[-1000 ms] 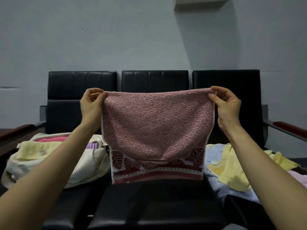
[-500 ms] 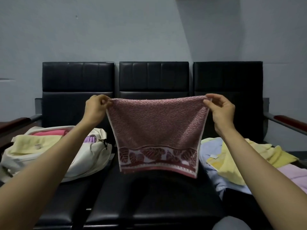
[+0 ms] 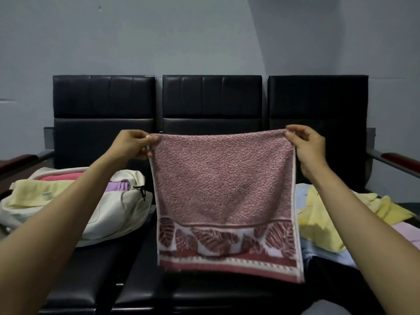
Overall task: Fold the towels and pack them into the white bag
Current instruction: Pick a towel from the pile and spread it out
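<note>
A pink towel [image 3: 223,183] with a red leaf border hangs in the air over the middle seat, folded double. My left hand [image 3: 133,145] pinches its top left corner and my right hand [image 3: 305,144] pinches its top right corner. The white bag [image 3: 113,214] lies open on the left seat, with a pale yellow towel [image 3: 34,193], a pink one and a purple one showing in it. Loose yellow towels [image 3: 322,214] lie over a light blue one on the right seat.
A black three-seat bench [image 3: 211,98] stands against a grey wall. It has dark red armrests [image 3: 402,159] at both ends. The middle seat [image 3: 204,296] lies under the hanging towel. A lilac towel [image 3: 406,230] shows at the far right.
Both hands lowered the towel from about backrest-top height and the view tilted down. The towel's lower edge swung toward me.
</note>
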The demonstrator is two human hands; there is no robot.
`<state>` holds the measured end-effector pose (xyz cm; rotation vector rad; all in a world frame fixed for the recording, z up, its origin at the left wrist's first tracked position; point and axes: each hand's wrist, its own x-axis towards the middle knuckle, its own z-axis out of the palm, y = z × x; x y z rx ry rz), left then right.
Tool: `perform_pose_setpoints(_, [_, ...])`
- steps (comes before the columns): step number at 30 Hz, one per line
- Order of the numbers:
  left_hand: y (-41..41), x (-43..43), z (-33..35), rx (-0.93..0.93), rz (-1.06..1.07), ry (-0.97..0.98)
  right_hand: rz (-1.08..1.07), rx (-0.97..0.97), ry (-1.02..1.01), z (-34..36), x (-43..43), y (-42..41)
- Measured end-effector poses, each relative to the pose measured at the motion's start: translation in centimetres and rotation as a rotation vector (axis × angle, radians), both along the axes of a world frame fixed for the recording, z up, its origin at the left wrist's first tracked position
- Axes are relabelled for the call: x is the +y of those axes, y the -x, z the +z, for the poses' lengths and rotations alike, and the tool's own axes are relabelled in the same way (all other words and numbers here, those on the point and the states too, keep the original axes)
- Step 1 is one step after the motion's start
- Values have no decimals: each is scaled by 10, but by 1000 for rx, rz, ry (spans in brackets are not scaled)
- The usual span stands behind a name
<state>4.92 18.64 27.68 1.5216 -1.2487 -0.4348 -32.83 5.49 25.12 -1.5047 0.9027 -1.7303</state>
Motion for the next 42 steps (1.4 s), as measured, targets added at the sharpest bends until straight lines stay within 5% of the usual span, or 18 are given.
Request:
perform_pose_setpoints(10, [-7, -88, -132, 224, 67, -275, 22, 107, -427, -114, -68, -15])
perform_pose_setpoints(17, [6, -33, -196, 312, 12, -420, 9, 43, -628, -176, -33, 7])
perform_pose_setpoints(21, [23, -4, -206, 130, -41, -604, 146, 251, -718, -197, -4, 24])
perform_pose_setpoints(30, [17, 19, -225, 218, -133, -705, 342, 642, -621, -191, 19, 44])
perform_pose_setpoints(32, [13, 22, -235, 191, -190, -799, 404, 848, -672, -192, 21, 49])
perform_pose_setpoints(35, [9, 16, -248, -50, -160, -875, 411, 1171, -697, -195, 23, 48])
perform_pose_setpoints(37, [7, 8, -252, -243, -20, -814, 236, 1199, -588, -198, 19, 39])
perform_pose_setpoints(39, [11, 2, -254, -298, 86, -804, 114, 1178, -440, -203, 16, 26])
perform_pose_setpoints(42, [19, -6, -259, -280, 77, -871, 258, 1262, -290, -210, 17, 2])
